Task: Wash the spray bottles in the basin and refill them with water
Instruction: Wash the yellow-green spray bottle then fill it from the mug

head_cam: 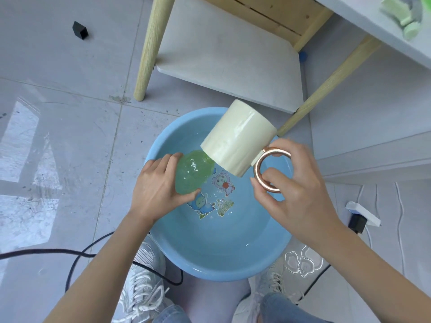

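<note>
Denim knees (pixel 172 314) and grey laced shoes (pixel 142 283) frame the head view, with a round, glossy blue plastic basin (pixel 210 259) on the tiled floor just ahead of them. Shallow clear water lies in it over cartoon stickers (pixel 210 199) on its bottom.

The left hand (pixel 156 183) holds the spray bottle (pixel 193 169) over the basin, fingers curled round its body. The bottle is translucent green plastic, rounded and wet-looking, and it leans towards the mug. The right hand (pixel 298 197) pinches the copper-coloured ring handle (pixel 270 170) of a smooth cream mug (pixel 238 138), fingers clamped on the ring. The mug is tipped, mouth down, against the bottle's top, hiding the neck and any stream.

This looks like the refill step, with water poured from mug to bottle. Next the pour probably needs a steady tilt and the narrow neck kept under the lip, so spills fall into the basin. Pale wooden bench legs (pixel 149 47) stand beyond.
</note>
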